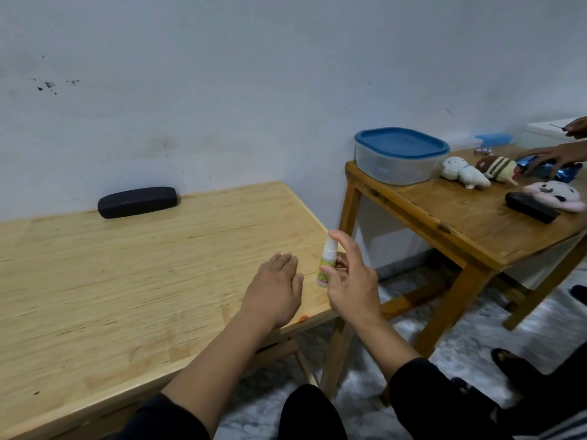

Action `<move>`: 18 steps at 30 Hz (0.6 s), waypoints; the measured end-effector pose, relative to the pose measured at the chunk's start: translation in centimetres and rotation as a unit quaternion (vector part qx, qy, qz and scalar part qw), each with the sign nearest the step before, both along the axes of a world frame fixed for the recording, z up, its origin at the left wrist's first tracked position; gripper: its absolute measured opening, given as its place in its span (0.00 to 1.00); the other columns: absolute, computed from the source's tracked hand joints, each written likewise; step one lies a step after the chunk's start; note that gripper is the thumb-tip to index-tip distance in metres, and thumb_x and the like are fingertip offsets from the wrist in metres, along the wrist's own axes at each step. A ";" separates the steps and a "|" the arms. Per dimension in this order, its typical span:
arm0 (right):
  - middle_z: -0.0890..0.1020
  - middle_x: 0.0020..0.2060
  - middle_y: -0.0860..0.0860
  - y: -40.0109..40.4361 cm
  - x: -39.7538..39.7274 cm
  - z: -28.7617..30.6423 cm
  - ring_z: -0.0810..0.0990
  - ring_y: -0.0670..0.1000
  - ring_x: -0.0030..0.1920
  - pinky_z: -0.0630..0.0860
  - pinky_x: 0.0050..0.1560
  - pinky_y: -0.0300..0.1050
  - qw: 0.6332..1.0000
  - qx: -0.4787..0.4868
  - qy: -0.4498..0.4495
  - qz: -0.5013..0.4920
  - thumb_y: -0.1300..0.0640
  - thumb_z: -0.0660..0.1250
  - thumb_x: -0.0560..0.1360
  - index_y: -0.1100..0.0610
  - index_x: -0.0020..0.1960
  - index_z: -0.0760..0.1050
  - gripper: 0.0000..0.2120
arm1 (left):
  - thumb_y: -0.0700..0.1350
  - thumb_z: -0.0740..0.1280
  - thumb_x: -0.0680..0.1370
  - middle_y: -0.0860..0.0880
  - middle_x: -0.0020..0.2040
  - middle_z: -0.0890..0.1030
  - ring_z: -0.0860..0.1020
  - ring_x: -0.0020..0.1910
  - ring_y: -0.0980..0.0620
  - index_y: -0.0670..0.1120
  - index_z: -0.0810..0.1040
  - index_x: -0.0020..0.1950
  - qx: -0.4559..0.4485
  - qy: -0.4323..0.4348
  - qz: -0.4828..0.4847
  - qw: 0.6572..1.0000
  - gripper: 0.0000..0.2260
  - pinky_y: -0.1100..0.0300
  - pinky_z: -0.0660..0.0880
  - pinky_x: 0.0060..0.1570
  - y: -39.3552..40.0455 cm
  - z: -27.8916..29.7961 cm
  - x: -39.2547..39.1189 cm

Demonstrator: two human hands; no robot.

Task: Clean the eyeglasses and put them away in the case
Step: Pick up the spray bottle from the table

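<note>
A closed black eyeglass case [137, 202] lies at the back of the light wooden table [127, 281], against the wall. My right hand [351, 281] holds a small white spray bottle [327, 263] upright near the table's right edge, index finger on its nozzle. My left hand [273, 290] rests palm down on the table just left of the bottle, fingers together; whether anything lies under it is hidden. No eyeglasses are visible.
A second wooden table [460, 223] stands to the right, carrying a clear tub with a blue lid [400, 155], several plush toys [495, 173] and a black case [532, 206]. Another person's hands [552, 157] reach over it. Dark legs and feet fill the floor at lower right.
</note>
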State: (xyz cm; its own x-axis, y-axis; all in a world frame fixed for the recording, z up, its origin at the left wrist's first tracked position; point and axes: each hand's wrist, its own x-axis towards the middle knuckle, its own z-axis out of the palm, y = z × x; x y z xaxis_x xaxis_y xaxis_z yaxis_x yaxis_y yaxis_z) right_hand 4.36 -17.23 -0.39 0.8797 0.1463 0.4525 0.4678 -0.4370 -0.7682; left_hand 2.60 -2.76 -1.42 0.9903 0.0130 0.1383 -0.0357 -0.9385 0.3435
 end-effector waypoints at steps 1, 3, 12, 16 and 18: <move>0.79 0.48 0.49 0.1 0.0 0.0 0.82 0.44 0.44 0.82 0.45 0.41 1.000 0.003 0.006 0.007 0.65 0.68 0.73 0.36 0.65 0.63 0.31 | 0.51 0.49 0.81 0.46 0.75 0.60 0.54 0.75 0.49 0.44 0.58 0.74 -0.001 0.000 -0.002 1.000 0.22 0.57 0.50 0.73 0.0 0.0 0.0; 0.79 0.48 0.49 0.5 -0.1 0.3 0.83 0.45 0.44 0.82 0.45 0.40 0.999 0.007 0.023 0.030 0.63 0.68 0.73 0.33 0.65 0.63 0.32 | 0.50 0.50 0.81 0.46 0.75 0.61 0.54 0.75 0.49 0.44 0.59 0.74 -0.019 0.000 -0.001 1.000 0.22 0.57 0.52 0.73 0.2 0.0 0.0; 0.77 0.49 0.49 6.5 1.8 3.4 0.80 0.43 0.43 0.76 0.36 0.29 0.991 0.046 0.062 0.107 0.65 0.68 0.72 0.39 0.65 0.68 0.29 | 0.48 0.54 0.80 0.47 0.71 0.68 0.61 0.73 0.49 0.44 0.67 0.70 -0.051 -0.025 0.135 0.989 0.19 0.55 0.57 0.71 9.0 1.9 0.8; 0.76 0.46 0.48 11.6 4.2 5.0 0.78 0.42 0.41 0.71 0.32 0.24 0.987 0.061 0.068 0.134 0.66 0.68 0.73 0.42 0.65 0.69 0.28 | 0.46 0.53 0.80 0.41 0.67 0.71 0.67 0.68 0.43 0.40 0.68 0.67 -0.019 0.017 0.222 0.975 0.18 0.48 0.65 0.69 16.8 2.5 0.9; 0.75 0.45 0.49 14.4 5.8 5.6 0.78 0.37 0.37 0.69 0.30 0.21 0.987 0.055 0.063 0.141 0.67 0.68 0.72 0.45 0.66 0.69 0.28 | 0.47 0.53 0.81 0.41 0.70 0.69 0.64 0.70 0.43 0.40 0.67 0.68 -0.007 0.040 0.264 0.964 0.19 0.47 0.62 0.70 20.1 2.3 1.2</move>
